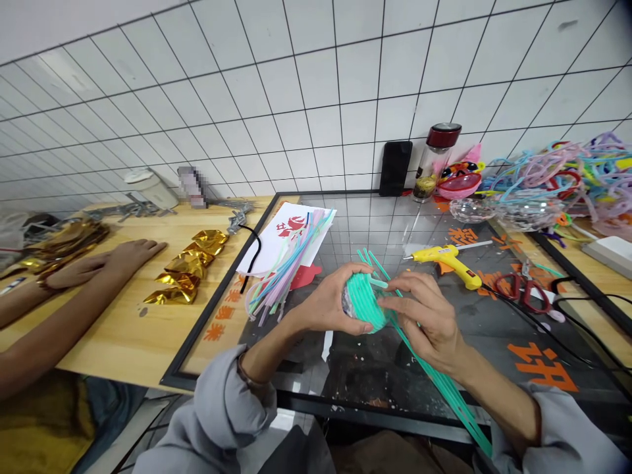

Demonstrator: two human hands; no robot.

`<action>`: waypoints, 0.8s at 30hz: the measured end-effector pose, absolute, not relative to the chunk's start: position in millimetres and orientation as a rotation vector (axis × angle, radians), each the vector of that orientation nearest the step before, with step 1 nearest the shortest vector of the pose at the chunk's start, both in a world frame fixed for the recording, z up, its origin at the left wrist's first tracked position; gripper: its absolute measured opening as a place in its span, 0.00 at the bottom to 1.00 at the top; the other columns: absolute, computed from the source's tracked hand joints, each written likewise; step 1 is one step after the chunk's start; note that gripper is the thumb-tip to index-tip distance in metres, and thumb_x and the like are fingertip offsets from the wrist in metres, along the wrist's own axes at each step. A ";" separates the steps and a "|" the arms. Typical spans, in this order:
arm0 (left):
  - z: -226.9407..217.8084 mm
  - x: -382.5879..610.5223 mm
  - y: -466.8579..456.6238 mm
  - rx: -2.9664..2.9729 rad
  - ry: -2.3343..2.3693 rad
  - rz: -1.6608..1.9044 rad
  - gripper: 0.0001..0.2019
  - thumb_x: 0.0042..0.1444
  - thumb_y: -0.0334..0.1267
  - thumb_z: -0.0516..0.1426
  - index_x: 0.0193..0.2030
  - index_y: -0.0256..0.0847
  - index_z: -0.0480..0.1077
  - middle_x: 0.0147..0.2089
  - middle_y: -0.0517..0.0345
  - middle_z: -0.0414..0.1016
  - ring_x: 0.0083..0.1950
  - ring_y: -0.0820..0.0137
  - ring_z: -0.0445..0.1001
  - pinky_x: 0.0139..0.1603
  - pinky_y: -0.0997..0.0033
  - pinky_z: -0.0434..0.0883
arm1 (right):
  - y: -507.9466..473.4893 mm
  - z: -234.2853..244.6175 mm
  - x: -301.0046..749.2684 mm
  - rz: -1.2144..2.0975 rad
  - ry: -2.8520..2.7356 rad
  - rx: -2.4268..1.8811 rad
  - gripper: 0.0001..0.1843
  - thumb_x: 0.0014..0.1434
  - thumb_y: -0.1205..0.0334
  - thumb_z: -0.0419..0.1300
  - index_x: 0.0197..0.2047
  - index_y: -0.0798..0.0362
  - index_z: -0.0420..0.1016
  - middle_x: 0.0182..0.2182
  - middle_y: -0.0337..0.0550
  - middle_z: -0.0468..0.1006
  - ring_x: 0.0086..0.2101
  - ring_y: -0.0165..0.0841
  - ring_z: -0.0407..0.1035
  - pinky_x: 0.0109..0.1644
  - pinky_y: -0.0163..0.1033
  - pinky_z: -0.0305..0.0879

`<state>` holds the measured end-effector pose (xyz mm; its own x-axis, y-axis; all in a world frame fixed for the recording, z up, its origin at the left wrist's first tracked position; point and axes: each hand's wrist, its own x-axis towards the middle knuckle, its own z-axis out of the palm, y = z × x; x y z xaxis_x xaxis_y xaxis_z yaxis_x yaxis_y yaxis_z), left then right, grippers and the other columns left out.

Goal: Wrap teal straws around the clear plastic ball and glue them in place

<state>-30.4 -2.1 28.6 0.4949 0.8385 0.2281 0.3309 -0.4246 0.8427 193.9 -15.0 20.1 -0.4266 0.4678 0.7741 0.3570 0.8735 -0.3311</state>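
Observation:
My left hand (330, 301) is closed around a clear ball covered in rows of mint-green plastic strip (364, 299). Bare clear surface shows on its left side. With bent fingers, my right hand (427, 309) grips a short strip end (379, 284) at the ball's right side; part of its fingertips is hidden. Long loose green strips (444, 388) run from under the ball and my right hand toward the table's front edge. A yellow glue gun (447, 258) lies just beyond my right hand, with a white glue stick in its back.
Red-handled scissors (526, 289) and black cords lie at right. Pastel strips (291, 263) rest on white paper (259, 253) at left. A phone (395, 168), a glass bottle (434, 164) and tangled coloured strips (567, 178) stand behind. Another person's forearms (99, 289) rest near gold foil (190, 270).

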 end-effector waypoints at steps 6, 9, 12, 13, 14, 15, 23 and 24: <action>28.3 -31.9 -0.4 2.008 0.911 0.848 0.41 0.38 0.41 0.72 0.59 0.41 0.62 0.62 0.45 0.69 0.64 0.51 0.69 0.67 0.50 0.65 | -15.5 16.6 190.9 0.059 -2.097 -0.580 0.20 0.58 0.78 0.53 0.47 0.50 0.78 0.45 0.48 0.77 0.47 0.41 0.70 0.49 0.52 0.68; 28.3 -32.5 -0.5 2.014 0.925 0.825 0.41 0.38 0.42 0.72 0.59 0.42 0.61 0.62 0.44 0.68 0.64 0.51 0.69 0.67 0.49 0.65 | -15.2 15.1 191.1 0.046 -2.099 -0.599 0.21 0.58 0.77 0.53 0.48 0.49 0.78 0.46 0.48 0.77 0.48 0.41 0.70 0.50 0.52 0.68; 28.7 -32.5 -0.9 2.024 0.931 0.810 0.41 0.38 0.42 0.72 0.59 0.42 0.61 0.62 0.43 0.68 0.65 0.51 0.68 0.67 0.49 0.64 | -14.4 13.9 191.7 0.018 -2.110 -0.595 0.20 0.58 0.77 0.53 0.48 0.49 0.77 0.47 0.48 0.77 0.48 0.41 0.70 0.50 0.53 0.67; 28.9 -32.2 -1.1 2.023 0.929 0.811 0.41 0.38 0.42 0.72 0.59 0.42 0.61 0.62 0.43 0.68 0.64 0.51 0.68 0.67 0.49 0.64 | -14.2 13.5 191.9 0.005 -2.118 -0.591 0.20 0.58 0.77 0.53 0.48 0.50 0.76 0.47 0.49 0.76 0.48 0.41 0.70 0.50 0.53 0.67; 29.1 -32.0 -1.4 2.021 0.927 0.813 0.41 0.38 0.41 0.72 0.59 0.41 0.61 0.62 0.43 0.68 0.64 0.51 0.69 0.67 0.50 0.64 | -13.9 13.1 192.0 -0.006 -2.127 -0.587 0.20 0.58 0.77 0.53 0.49 0.50 0.76 0.47 0.49 0.76 0.48 0.42 0.69 0.50 0.53 0.67; 29.1 -31.7 -1.6 2.019 0.924 0.814 0.41 0.38 0.41 0.72 0.59 0.41 0.61 0.62 0.43 0.68 0.64 0.51 0.69 0.67 0.50 0.65 | -13.7 12.7 192.1 -0.016 -2.133 -0.587 0.20 0.58 0.77 0.53 0.49 0.51 0.76 0.47 0.50 0.76 0.48 0.42 0.69 0.50 0.53 0.67; 28.2 -31.4 -1.1 2.015 0.907 0.829 0.41 0.38 0.40 0.72 0.59 0.41 0.61 0.62 0.44 0.68 0.64 0.52 0.69 0.67 0.50 0.65 | -13.8 10.9 192.1 -0.035 -2.137 -0.617 0.20 0.59 0.77 0.53 0.50 0.49 0.75 0.49 0.50 0.76 0.49 0.43 0.69 0.49 0.53 0.67; 28.4 -31.4 -1.0 2.014 0.904 0.830 0.40 0.38 0.40 0.72 0.59 0.41 0.61 0.62 0.44 0.68 0.64 0.53 0.69 0.67 0.50 0.65 | -14.0 11.2 191.9 -0.036 -2.133 -0.615 0.20 0.59 0.77 0.53 0.50 0.49 0.75 0.48 0.50 0.76 0.49 0.43 0.69 0.49 0.53 0.67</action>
